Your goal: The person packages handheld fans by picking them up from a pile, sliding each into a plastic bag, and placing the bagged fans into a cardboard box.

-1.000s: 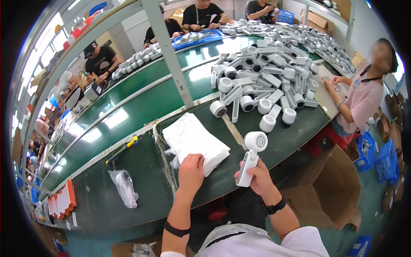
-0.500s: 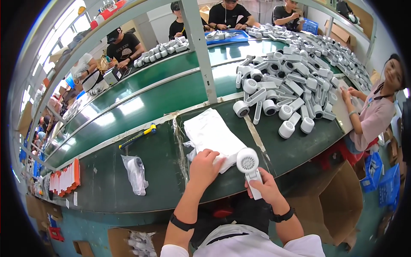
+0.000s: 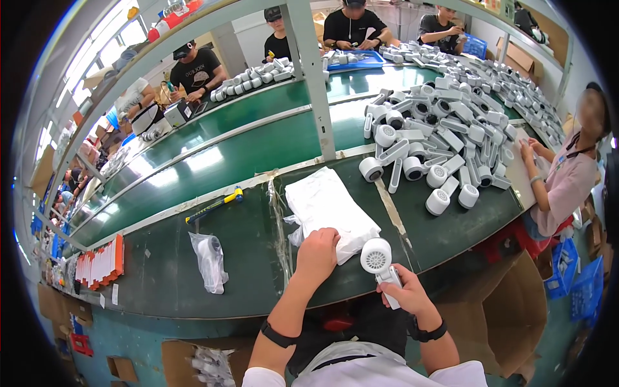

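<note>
In my right hand (image 3: 409, 293) is a white handheld fan (image 3: 376, 256), gripped by its handle with the round grille facing up. Just left of the fan, my left hand (image 3: 316, 259) has its fingers curled closed at the near edge of a stack of thin white plastic bags (image 3: 329, 203), pinching the edge of a bag. The stack lies flat on the dark green table, partly under that hand. Farther left lies a clear plastic bag (image 3: 209, 263) with a white item inside.
A large heap of white fans (image 3: 445, 129) covers the table at the right. A yellow and black hammer (image 3: 215, 205) and orange-edged white boxes (image 3: 100, 263) lie to the left. Cardboard boxes (image 3: 509, 309) stand below. A person in pink (image 3: 567, 174) sits at the right; others work across the belt.
My left hand's fingers have drawn together at the edge of the bag stack. The fan in my right hand has shifted slightly down and right in view, as the whole view moved a little.
</note>
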Demonstrator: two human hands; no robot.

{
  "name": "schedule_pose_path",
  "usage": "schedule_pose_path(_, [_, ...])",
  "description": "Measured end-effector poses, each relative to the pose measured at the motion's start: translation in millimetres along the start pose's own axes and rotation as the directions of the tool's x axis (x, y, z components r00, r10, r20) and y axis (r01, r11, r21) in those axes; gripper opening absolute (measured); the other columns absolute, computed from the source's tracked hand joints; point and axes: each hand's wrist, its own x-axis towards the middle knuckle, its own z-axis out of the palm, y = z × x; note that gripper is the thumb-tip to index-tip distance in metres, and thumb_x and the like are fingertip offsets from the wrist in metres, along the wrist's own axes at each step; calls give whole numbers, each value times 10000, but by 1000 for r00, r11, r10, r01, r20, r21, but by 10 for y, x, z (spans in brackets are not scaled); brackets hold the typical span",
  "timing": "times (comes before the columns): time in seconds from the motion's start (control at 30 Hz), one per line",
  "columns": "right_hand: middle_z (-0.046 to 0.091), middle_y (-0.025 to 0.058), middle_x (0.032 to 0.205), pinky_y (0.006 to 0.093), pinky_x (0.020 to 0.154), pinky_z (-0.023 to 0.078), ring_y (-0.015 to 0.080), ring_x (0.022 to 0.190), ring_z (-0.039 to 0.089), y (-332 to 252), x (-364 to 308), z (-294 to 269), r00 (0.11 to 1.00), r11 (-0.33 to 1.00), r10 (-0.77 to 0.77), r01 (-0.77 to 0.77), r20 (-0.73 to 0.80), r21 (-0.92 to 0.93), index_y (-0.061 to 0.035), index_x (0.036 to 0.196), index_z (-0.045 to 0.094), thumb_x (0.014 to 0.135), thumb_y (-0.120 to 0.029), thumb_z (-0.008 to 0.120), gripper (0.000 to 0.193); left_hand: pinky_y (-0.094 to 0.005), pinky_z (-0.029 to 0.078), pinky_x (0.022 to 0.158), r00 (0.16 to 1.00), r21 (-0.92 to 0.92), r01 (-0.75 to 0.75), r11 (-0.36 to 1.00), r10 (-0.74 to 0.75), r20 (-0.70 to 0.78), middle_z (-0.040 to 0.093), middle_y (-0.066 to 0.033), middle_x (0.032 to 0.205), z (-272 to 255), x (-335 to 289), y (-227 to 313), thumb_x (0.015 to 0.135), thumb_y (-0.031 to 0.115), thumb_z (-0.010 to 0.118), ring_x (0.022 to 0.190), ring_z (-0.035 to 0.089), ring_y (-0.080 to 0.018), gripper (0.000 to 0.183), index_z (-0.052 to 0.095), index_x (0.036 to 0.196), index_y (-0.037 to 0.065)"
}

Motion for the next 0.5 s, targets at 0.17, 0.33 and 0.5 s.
schedule_pose_path(0.17, [652, 74, 854, 273, 538, 493, 134, 611, 609, -8, 92, -6, 986, 996, 26, -11, 163, -93, -48, 1266, 498, 912, -103, 634, 383, -341, 515, 680, 974, -360, 198, 912, -226, -36, 681, -153, 844, -40, 22, 8, 888, 103, 648, 729, 662, -263, 219, 650, 1072, -16])
schedule_pose_path(0.33, [642, 63, 852, 253, 547, 464, 99, 620, 574, -184, 181, 40, 971, 960, 70, -3, 228, -279, -66, 1456, 312, 916, -218, 653, 656, -307, 505, 661, 950, -373, 303, 877, -307, 51, 656, -136, 809, -118, 57, 84, 838, 142, 722, 674, 619, -203, 346, 650, 1141, -10])
schedule_pose_path(0.5, [661, 71, 884, 267, 576, 492, 112, 660, 604, -346, 163, -18, 974, 915, 72, 20, 213, -403, -94, 1474, 302, 921, -169, 642, 654, -322, 513, 664, 994, -127, 44, 991, -56, -90, 667, -141, 865, -13, 62, -92, 808, 65, 703, 717, 654, -245, 227, 690, 1027, 6])
